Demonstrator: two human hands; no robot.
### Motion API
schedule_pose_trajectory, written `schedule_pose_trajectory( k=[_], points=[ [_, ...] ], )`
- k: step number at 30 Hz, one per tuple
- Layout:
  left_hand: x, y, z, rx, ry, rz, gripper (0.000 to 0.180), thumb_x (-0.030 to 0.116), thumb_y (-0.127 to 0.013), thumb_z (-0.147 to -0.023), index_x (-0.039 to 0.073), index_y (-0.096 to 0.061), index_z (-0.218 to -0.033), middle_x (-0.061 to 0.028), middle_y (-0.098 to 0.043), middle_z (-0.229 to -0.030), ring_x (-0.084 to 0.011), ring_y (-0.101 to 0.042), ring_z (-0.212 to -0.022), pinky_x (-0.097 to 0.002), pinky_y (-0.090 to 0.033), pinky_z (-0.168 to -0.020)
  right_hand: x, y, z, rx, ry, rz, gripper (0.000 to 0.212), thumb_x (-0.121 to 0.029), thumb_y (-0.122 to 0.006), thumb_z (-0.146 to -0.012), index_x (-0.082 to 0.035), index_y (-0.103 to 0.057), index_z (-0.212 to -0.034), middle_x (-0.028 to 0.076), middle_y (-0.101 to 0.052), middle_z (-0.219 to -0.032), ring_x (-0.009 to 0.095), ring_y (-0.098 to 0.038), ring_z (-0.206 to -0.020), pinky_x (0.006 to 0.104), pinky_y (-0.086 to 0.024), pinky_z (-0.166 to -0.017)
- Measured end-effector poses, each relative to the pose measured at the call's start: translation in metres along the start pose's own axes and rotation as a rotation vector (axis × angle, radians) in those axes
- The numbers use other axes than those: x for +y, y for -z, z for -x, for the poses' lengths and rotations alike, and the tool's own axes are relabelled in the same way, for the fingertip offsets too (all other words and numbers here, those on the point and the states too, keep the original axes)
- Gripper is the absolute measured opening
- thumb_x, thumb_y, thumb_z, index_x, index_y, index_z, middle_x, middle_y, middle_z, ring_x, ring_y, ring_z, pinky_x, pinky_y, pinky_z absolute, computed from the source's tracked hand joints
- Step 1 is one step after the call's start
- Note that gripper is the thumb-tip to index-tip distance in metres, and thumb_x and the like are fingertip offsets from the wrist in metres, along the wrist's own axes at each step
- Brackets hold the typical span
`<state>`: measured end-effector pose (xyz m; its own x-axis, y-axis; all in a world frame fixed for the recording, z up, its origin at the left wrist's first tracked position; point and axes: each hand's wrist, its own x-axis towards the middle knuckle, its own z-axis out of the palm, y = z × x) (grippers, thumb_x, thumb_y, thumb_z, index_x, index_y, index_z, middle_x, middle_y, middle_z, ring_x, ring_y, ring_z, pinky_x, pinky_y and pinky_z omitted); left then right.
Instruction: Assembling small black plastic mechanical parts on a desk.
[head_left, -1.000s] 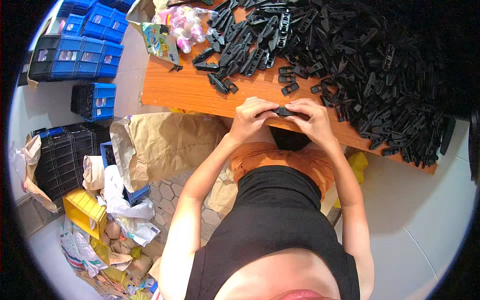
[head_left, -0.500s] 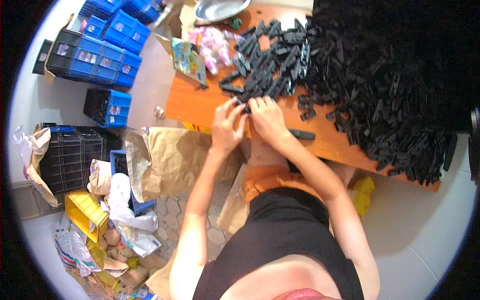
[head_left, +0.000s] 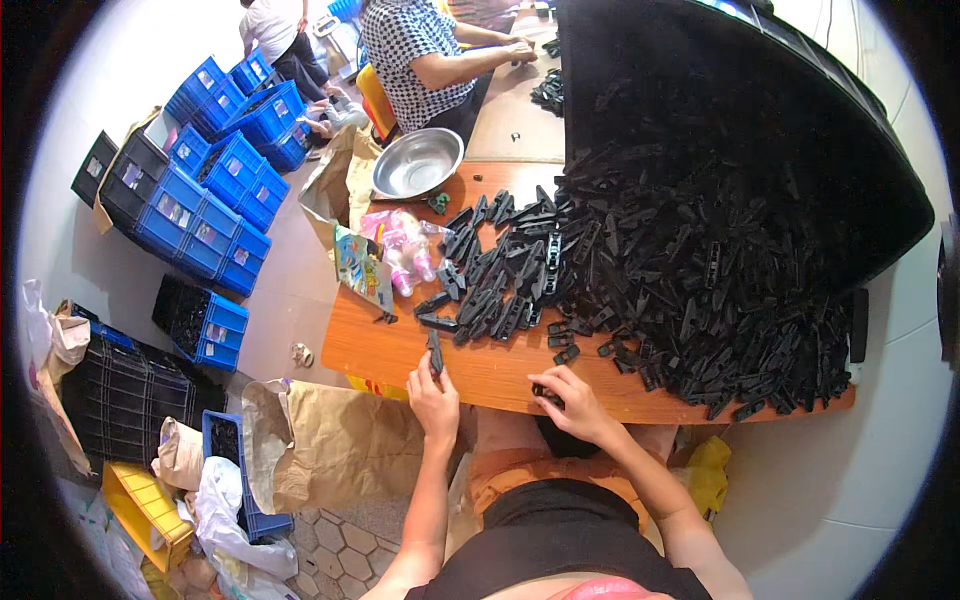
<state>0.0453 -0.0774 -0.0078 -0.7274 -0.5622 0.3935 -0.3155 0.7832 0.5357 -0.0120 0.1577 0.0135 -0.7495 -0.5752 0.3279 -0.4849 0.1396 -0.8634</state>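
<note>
My left hand [head_left: 433,402] pinches a slim black plastic clip-like piece [head_left: 435,352] upright between thumb and fingers, at the near left of the orange-brown table [head_left: 490,378]. To the right, at the table's front edge, my right hand [head_left: 578,405] closes its fingers on a dark plastic piece [head_left: 546,395], partly hidden by them. Just beyond my hands lies a loose group of black clip-like pieces [head_left: 490,290]. It runs into a large heap of similar pieces [head_left: 690,300] on the right. A few small black blocks [head_left: 566,354] lie near my right hand.
A metal basin [head_left: 418,163], pink-and-white packets [head_left: 403,245] and a colourful packet [head_left: 362,268] sit at the table's left. A brown paper sack [head_left: 330,440] hangs below the edge. Blue crates [head_left: 200,230] stand left. A person in a checked shirt [head_left: 410,60] works farther back.
My hands have parted. The left has moved left with a black piece; the right has taken hold of the piece at the table edge. The view has tilted up, showing other people.
</note>
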Motion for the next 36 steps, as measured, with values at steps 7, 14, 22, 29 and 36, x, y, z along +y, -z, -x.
schedule_pose_trajectory(
  k=[7,14,22,29,36],
  points=[
    [-0.002,-0.005,-0.005,0.076,-0.111,-0.088,0.043,0.0,-0.058,-0.083,0.012,-0.058,-0.125,-0.0142,-0.058,-0.098,-0.0337,-0.056,-0.092,-0.0433,-0.046,-0.082,-0.012,0.019,0.033,-0.105,0.132,0.087,0.037,0.001,-0.067,-0.078,-0.004,-0.06,-0.114,0.013,-0.059,-0.101,0.031,-0.059,-0.094,0.0375,-0.05,-0.078],
    [-0.01,-0.002,-0.003,0.022,-0.098,0.106,0.046,-0.011,-0.054,-0.08,0.011,-0.066,-0.118,-0.0133,-0.056,-0.104,-0.0301,-0.058,-0.096,-0.0391,-0.049,-0.081,-0.022,0.044,0.068,-0.174,-0.076,-0.068,0.024,-0.004,-0.069,-0.079,-0.004,-0.062,-0.101,0.013,-0.062,-0.097,0.029,-0.062,-0.091,0.035,-0.051,-0.079],
    [0.046,-0.006,0.03,-0.226,-0.354,0.436,0.049,-0.017,-0.054,-0.075,0.009,-0.069,-0.115,-0.0103,-0.055,-0.106,-0.0219,-0.06,-0.09,-0.0292,-0.049,-0.077,0.005,0.047,0.041,0.238,-0.339,-0.352,0.025,0.002,-0.07,-0.078,0.0,-0.062,-0.101,0.007,-0.063,-0.101,0.015,-0.064,-0.093,0.0275,-0.053,-0.082],
    [0.07,-0.014,0.021,-0.409,-0.573,0.361,0.04,-0.012,-0.062,-0.07,0.01,-0.071,-0.102,-0.0114,-0.056,-0.11,-0.0279,-0.055,-0.101,-0.0358,-0.049,-0.08,0.009,0.031,0.024,0.356,-0.375,-0.45,0.023,0.002,-0.072,-0.078,0.001,-0.066,-0.1,0.009,-0.064,-0.105,0.017,-0.065,-0.094,0.0277,-0.053,-0.084],
    [0.057,-0.019,0.028,-0.513,-0.43,0.522,0.03,-0.005,-0.074,-0.07,0.002,-0.067,-0.098,-0.0103,-0.066,-0.098,-0.0266,-0.059,-0.102,-0.0377,-0.049,-0.085,0.013,0.029,0.032,0.348,-0.276,-0.234,0.021,0.0,-0.075,-0.075,0.0,-0.067,-0.094,0.011,-0.069,-0.099,0.02,-0.067,-0.092,0.0296,-0.052,-0.081]
  ],
)
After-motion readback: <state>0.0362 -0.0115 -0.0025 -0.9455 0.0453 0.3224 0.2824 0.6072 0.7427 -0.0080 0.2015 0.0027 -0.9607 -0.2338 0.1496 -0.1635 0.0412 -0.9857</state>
